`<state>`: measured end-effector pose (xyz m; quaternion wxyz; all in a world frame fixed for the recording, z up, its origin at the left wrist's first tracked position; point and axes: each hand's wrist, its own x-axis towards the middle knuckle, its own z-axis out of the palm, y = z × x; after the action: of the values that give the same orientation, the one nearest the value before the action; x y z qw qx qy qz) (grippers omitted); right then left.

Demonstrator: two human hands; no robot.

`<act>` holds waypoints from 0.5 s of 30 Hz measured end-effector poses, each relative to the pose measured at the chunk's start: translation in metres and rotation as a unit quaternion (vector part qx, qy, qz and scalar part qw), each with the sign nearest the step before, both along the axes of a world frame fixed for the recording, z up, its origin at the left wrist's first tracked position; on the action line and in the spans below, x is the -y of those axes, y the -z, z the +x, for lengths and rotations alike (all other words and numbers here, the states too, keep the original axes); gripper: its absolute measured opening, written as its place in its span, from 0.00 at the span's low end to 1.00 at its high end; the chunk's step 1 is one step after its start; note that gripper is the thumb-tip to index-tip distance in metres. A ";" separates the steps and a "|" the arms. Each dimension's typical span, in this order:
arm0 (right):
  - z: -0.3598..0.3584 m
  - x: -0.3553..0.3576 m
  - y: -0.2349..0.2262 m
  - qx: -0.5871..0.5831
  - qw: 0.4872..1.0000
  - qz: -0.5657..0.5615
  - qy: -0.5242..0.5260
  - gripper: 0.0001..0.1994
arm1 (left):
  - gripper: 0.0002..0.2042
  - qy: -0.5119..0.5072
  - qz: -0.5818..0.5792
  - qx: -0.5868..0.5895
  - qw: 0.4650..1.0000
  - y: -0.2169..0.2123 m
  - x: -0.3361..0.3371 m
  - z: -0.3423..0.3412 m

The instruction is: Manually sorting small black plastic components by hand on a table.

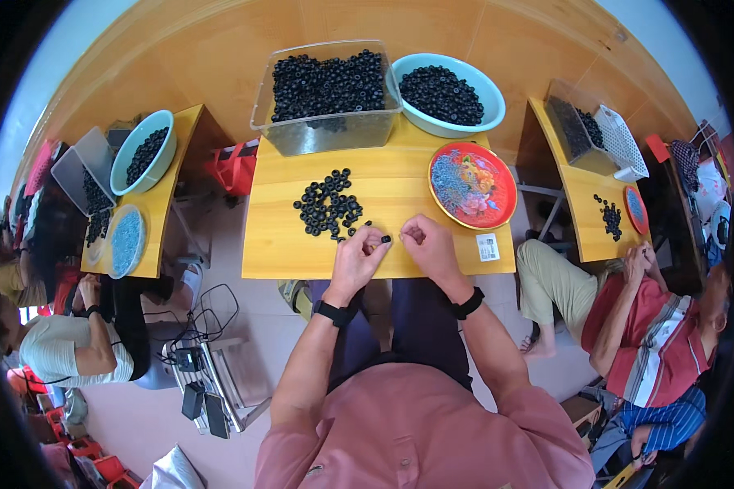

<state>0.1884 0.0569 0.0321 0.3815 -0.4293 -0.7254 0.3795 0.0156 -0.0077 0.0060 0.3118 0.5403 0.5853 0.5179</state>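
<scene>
Near the front edge of the yellow table, my left hand pinches a small black ring-shaped part between thumb and finger. Just right of it, my right hand is closed in a pinch, its fingertips apart from the ring. Whatever sits in that pinch is too small to make out. A loose pile of similar black rings lies beyond my left hand. Beyond my right hand is a red floral tray, with many small silvery-blue pieces heaped on its left side.
At the back stand a clear bin and a light blue basin, both holding black rings. A white label lies by the right edge. People sit at a left table and a right table. Cables hang over a metal stand.
</scene>
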 end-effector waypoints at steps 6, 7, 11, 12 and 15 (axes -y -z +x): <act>-0.017 0.014 0.006 -0.029 0.999 -0.010 -0.013 0.09 | 0.11 0.007 -0.026 0.101 0.995 0.010 -0.001 -0.006; -0.019 0.014 0.008 -0.021 1.000 0.011 -0.018 0.09 | 0.11 0.010 -0.021 0.113 0.993 0.012 -0.002 -0.008; -0.019 0.014 0.014 0.013 0.999 0.033 -0.030 0.10 | 0.11 0.024 -0.030 0.116 0.992 0.010 -0.002 -0.008; -0.019 0.014 0.014 0.019 0.999 0.031 -0.027 0.09 | 0.11 0.022 -0.031 0.116 0.993 0.009 -0.002 -0.008; -0.018 0.014 0.014 0.027 0.999 0.024 -0.027 0.09 | 0.09 0.027 -0.031 0.127 0.991 0.004 -0.001 -0.006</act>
<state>0.1706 0.0432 0.0181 0.3619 -0.4101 -0.7557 0.3602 0.0094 -0.0065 0.0018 0.4140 0.4760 0.5415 0.5557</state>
